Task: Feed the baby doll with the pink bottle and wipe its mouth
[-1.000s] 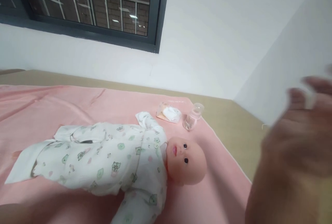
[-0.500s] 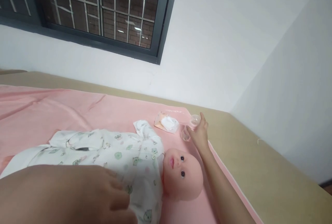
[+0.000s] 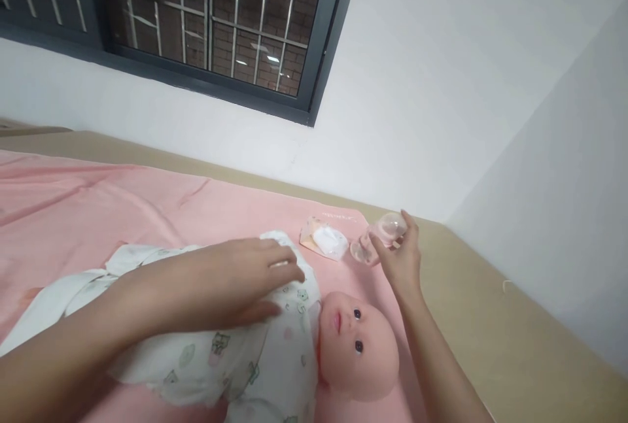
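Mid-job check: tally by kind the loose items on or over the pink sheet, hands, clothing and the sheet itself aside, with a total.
Clothed doll: 1
Clear bottle, in the right hand: 1
Small packet, white and pale orange: 1
Total: 3

A barred, dark-framed window (image 3: 209,24) sits in a white wall (image 3: 417,83).

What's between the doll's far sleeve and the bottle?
The head view shows a small orange-and-white packet on the pink cloth, beside the bottle.
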The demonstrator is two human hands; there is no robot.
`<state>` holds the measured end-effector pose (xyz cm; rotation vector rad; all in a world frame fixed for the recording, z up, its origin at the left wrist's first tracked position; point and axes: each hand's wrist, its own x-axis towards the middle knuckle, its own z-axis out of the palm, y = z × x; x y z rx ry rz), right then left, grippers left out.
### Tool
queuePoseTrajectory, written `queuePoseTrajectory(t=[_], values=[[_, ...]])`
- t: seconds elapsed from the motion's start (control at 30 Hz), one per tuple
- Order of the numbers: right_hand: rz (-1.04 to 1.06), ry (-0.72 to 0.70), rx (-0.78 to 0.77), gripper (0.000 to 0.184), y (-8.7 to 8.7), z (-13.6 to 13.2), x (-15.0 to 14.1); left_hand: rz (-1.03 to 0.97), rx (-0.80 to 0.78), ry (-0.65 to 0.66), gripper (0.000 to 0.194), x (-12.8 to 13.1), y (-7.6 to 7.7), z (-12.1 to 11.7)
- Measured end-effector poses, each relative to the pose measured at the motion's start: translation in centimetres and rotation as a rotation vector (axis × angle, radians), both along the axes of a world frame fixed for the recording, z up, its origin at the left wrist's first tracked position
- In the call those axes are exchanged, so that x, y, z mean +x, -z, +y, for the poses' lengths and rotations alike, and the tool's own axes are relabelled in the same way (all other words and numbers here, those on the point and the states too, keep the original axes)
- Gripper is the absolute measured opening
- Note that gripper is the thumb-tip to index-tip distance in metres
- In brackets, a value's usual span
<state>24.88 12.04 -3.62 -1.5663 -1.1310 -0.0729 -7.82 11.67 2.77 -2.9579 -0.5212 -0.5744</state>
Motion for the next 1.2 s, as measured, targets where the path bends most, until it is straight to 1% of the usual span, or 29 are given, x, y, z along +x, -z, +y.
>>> queuePoseTrajectory(t=[0.07, 0.13, 0.2, 0.27, 0.33, 0.43, 0.53, 0.63, 0.73, 0.87, 0.93, 1.0, 1.07, 1.1, 1.17, 1.2], values=[[0.058, -0.098, 0.111, 0.085, -1.9, -0.8, -1.5, 0.007, 0.082, -0.024, 0.031, 0.9, 0.2, 0.6], [0.089, -0.215, 0.202, 0.083, -3.6, -2.0, -3.5, -0.071, 0.153, -0.071, 0.038, 1.7, 0.4, 0.9], [0.089, -0.328, 0.241, 0.081, -4.9, -3.4, -5.9, -0.165, 0.191, -0.094, 0.042, 2.4, 0.5, 0.8], [0.092, -0.441, 0.222, 0.078, -5.7, -4.9, -8.2, -0.24, 0.188, -0.102, 0.044, 2.9, 0.6, 0.4], [0.082, -0.515, 0.2, 0.075, -6.0, -6.2, -10.3, -0.3, 0.146, -0.089, 0.047, 3.4, 0.7, -0.1], [0.071, -0.583, 0.191, 0.072, -5.7, -7.4, -12.7, -0.41, 0.058, -0.073, 0.053, 4.0, 1.0, -0.9], [0.121, -0.638, 0.175, 0.072, -5.3, -7.7, -13.9, -0.495, 0.007, -0.11, 0.047, 4.3, 1.1, -1.4], [0.175, -0.669, 0.143, 0.067, -5.1, -7.7, -14.3, -0.501, 0.005, -0.134, 0.046, 4.3, 1.1, -1.6], [0.189, -0.645, 0.15, 0.06, -5.2, -7.8, -14.3, -0.472, 0.016, -0.151, 0.046, 4.2, 1.1, -1.4], [0.177, -0.555, 0.257, 0.058, -5.7, -7.4, -13.5, -0.406, 0.019, -0.219, 0.047, 3.7, 1.0, -0.2], [0.167, -0.502, 0.298, 0.058, -5.7, -6.5, -12.2, -0.384, -0.02, -0.288, 0.051, 3.3, 0.8, 1.0], [0.168, -0.428, 0.31, 0.059, -5.4, -5.1, -10.0, -0.395, -0.071, -0.372, 0.053, 2.6, 0.4, 2.5], [0.182, -0.339, 0.294, 0.063, -4.4, -3.3, -7.1, -0.41, -0.16, -0.461, 0.052, 1.7, 0.2, 4.3], [0.186, -0.267, 0.262, 0.063, -3.6, -2.4, -5.6, -0.409, -0.215, -0.504, 0.051, 1.2, 0.2, 5.3], [0.17, -0.12, 0.139, 0.064, -1.5, -0.8, -2.7, -0.386, -0.328, -0.589, 0.048, 0.0, 0.4, 7.2], [0.148, -0.068, 0.047, 0.063, -0.3, -0.2, -1.5, -0.363, -0.377, -0.617, 0.047, -0.6, 0.6, 8.0]])
